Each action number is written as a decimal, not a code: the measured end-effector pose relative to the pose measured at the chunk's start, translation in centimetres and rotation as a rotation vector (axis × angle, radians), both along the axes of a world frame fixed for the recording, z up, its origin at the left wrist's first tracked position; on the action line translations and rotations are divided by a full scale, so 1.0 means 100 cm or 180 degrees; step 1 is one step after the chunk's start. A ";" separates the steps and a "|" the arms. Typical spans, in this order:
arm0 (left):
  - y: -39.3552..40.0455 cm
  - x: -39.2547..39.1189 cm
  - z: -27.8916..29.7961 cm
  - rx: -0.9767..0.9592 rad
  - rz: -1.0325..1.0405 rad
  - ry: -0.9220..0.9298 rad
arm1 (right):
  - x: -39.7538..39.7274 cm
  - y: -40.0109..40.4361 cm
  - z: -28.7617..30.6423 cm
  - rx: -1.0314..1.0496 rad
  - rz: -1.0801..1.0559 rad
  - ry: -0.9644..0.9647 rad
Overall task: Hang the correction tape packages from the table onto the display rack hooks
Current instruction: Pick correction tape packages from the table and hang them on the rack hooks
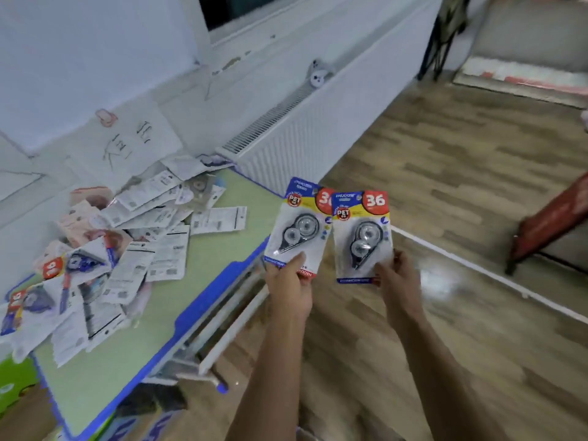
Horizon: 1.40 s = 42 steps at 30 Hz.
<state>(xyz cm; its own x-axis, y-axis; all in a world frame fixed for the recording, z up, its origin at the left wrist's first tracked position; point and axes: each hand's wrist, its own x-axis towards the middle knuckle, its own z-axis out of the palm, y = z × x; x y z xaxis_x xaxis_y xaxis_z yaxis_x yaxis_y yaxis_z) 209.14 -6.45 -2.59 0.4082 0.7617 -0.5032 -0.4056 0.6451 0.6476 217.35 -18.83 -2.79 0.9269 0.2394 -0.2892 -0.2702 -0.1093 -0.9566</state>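
Blue-edged and pale green on top, the table point(203, 275) carries a loose pile of correction tape packages point(127, 243) at its far left, most lying face down with white printed backs up, a few showing a red disc that reads "16". Well apart from that pile, out past the table's edge and over the wooden floor point(461, 192), two more cards are held upright side by side. The left hand point(288, 281) pinches the bottom edge of the left package point(299, 227), thumb on the front, fingers behind. The right hand point(394, 275) grips the right package point(361, 237) by its lower right corner, thumb in front and fingers curled round the edge. The right card overlaps the other's right edge. Each shows a clear blister over a dark tape dispenser, a red circle with "36", and a round badge reading "PET"; the blue header and the bottom strip are too blurred to read. A white radiator point(305, 135) runs along the wall behind.
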 end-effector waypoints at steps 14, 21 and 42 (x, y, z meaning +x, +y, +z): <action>-0.267 0.183 0.054 -0.0349 -0.1630 -0.0497 | 0.128 -0.281 0.060 0.0597 -0.1439 -0.0740; -0.371 0.258 0.066 -0.0096 -0.2342 -0.0830 | 0.167 -0.383 0.081 0.0479 -0.2280 -0.1141; -0.620 0.502 0.102 0.0159 -0.3285 -0.1356 | 0.354 -0.609 0.104 -0.0132 -0.3873 -0.1632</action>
